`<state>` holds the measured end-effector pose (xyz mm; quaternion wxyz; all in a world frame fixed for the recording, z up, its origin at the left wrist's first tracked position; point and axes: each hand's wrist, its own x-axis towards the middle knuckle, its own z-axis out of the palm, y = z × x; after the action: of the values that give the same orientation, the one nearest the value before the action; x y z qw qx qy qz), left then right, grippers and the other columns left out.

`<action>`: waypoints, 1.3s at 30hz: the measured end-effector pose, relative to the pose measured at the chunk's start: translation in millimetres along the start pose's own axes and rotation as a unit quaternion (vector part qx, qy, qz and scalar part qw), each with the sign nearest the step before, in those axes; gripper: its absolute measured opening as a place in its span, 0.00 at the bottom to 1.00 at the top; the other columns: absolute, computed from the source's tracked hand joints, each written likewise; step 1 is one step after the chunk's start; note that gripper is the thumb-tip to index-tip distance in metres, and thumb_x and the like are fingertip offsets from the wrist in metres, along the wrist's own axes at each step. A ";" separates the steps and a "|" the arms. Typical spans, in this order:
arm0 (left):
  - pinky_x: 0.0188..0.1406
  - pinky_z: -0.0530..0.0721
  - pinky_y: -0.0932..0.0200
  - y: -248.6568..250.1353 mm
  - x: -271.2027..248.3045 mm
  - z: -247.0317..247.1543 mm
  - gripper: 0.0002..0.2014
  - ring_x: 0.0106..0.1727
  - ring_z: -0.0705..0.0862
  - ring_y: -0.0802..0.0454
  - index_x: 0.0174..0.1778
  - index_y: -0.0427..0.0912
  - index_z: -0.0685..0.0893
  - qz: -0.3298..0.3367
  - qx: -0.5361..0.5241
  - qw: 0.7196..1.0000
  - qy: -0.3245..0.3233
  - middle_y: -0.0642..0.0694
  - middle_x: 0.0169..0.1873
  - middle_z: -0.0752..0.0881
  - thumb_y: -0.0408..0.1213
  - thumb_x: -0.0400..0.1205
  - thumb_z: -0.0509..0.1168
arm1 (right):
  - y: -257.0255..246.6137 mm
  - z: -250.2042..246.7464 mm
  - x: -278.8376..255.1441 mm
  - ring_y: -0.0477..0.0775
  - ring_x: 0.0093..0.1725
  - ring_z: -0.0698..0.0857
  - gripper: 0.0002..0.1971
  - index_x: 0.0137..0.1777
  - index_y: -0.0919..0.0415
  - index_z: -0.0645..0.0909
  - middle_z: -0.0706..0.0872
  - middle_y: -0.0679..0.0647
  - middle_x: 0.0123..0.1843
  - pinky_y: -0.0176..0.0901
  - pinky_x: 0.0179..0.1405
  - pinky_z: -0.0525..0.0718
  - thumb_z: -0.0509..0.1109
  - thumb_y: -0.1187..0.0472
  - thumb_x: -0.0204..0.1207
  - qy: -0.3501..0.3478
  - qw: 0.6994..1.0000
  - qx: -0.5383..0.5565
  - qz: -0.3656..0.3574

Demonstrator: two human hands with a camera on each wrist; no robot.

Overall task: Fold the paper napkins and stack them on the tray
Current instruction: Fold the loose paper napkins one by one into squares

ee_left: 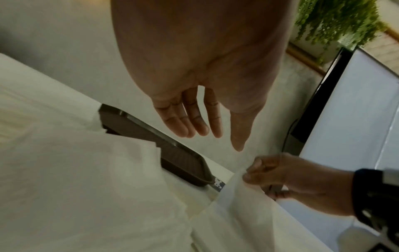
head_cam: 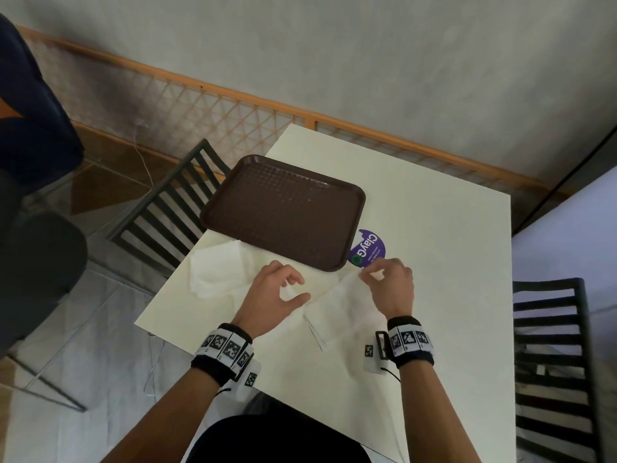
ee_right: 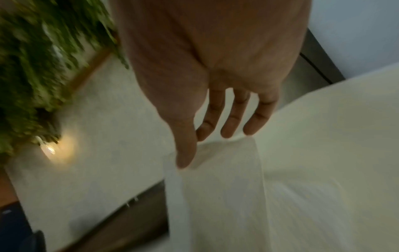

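An empty brown tray (head_cam: 283,212) (ee_left: 183,160) lies at the table's far left. Just in front of it, a loose pile of white napkins (head_cam: 220,269) (ee_left: 64,170) sits at the left edge. One white napkin (head_cam: 337,307) (ee_right: 226,179) lies in front of me, with its far end lifted. My right hand (head_cam: 370,274) (ee_left: 250,173) (ee_right: 194,148) pinches that raised far edge between thumb and fingers. My left hand (head_cam: 293,285) (ee_left: 215,136) hovers open over the napkin's left end, fingers relaxed and holding nothing.
A round purple sticker (head_cam: 367,248) is stuck to the cream table (head_cam: 434,228) beside the tray's near right corner. Black slatted chairs stand at the table's left (head_cam: 173,202) and right (head_cam: 551,362). A wooden lattice rail (head_cam: 233,105) runs behind.
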<state>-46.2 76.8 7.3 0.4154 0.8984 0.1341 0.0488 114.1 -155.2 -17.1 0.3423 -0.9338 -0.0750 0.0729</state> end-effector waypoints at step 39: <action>0.66 0.86 0.56 77.2 7.6 -65.0 0.40 0.68 0.83 0.57 0.82 0.59 0.70 -0.173 -0.274 0.941 0.097 0.57 0.69 0.80 0.68 0.77 0.76 | -154.9 -31.1 -74.5 0.59 0.68 0.93 0.16 0.72 0.64 0.89 0.94 0.60 0.70 0.55 0.63 0.95 0.64 0.57 0.96 -0.183 0.785 0.588 0.066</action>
<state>-36.4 78.8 108.0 0.6329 0.7033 0.3087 0.0979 33.1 -72.0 113.3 0.7991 -0.5238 -0.0166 0.2945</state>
